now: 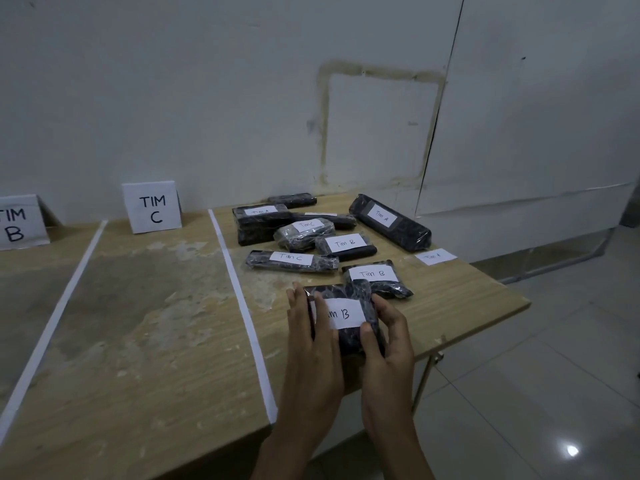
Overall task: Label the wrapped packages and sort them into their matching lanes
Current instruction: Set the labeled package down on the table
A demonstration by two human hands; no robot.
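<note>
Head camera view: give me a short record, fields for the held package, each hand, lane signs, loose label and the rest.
held package: Tim B package, near the table's front edge
left hand: presses its left side
right hand: grips its right side, thumb on its label
lane signs: TIM B sign, TIM C sign, both upright
loose label: Tim A slip, flat on table
other packages: right of the white tape strip
</note>
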